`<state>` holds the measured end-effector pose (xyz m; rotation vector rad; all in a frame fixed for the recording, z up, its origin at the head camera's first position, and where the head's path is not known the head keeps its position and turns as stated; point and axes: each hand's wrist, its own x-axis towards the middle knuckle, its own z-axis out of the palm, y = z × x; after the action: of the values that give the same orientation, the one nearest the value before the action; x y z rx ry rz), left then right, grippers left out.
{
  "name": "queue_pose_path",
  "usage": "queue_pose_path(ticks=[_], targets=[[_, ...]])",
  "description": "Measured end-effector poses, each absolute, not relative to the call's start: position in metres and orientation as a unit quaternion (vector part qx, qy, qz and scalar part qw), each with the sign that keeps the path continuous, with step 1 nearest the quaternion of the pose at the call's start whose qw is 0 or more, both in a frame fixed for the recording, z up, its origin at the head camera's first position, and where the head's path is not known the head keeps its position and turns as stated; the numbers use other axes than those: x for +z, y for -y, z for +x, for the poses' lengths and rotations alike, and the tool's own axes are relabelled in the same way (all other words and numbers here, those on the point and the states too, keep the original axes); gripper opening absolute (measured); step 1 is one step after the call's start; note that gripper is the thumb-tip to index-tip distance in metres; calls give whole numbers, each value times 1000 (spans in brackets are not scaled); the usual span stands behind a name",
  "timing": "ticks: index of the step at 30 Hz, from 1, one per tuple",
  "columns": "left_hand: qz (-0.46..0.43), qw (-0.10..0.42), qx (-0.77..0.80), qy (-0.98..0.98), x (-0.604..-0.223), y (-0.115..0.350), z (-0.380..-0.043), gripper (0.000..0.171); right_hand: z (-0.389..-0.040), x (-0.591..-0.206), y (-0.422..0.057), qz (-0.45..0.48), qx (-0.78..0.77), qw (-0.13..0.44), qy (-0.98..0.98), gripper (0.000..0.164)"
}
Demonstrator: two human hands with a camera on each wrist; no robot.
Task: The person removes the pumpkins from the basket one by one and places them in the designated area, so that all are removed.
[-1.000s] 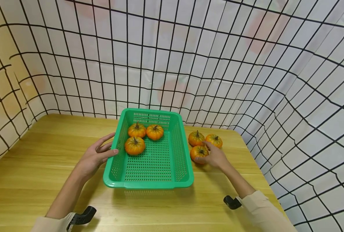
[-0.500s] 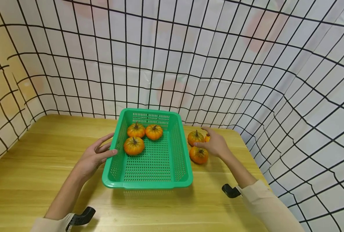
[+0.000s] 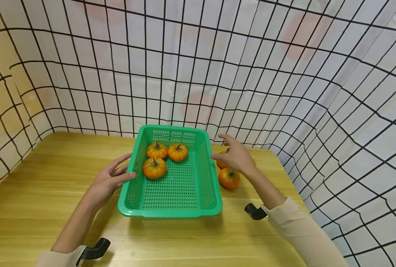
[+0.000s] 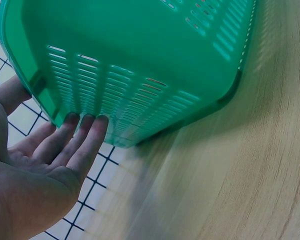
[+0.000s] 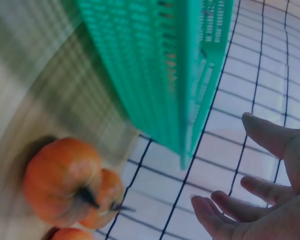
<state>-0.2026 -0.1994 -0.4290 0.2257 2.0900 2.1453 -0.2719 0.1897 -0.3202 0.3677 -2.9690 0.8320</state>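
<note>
A green perforated plastic basket [image 3: 171, 213] stands on the table with three small orange pumpkins [image 3: 154, 168] inside, grouped at its back left. My left hand [image 3: 105, 181] holds the basket's left side, thumb over the rim and fingertips [image 4: 97, 125] against the outer wall. Over the basket's right edge, my right hand [image 3: 236, 157] hovers with fingers spread and nothing in them. Under and beside it are more pumpkins; the front one [image 3: 229, 178] shows whole, while the ones behind are partly hidden by the hand. In the right wrist view, the pumpkins [image 5: 62, 180] lie close together.
The light wooden table [image 3: 51, 167] reaches back to a white curtain [image 3: 171, 74] with a black grid pattern, which also runs along both sides. Black wrist mounts [image 3: 95, 249] stick out from both sleeves.
My right hand has moved from the front pumpkin back over the rear ones, then left toward the basket's right rim. My left hand and the basket have stayed put.
</note>
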Motion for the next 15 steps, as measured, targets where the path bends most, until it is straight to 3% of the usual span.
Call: queue_pose_path(ticks=[15], targets=[[79,67,718,-689,-428,199,-202,76,-277,-310,-136,157,275,-12,948,84]])
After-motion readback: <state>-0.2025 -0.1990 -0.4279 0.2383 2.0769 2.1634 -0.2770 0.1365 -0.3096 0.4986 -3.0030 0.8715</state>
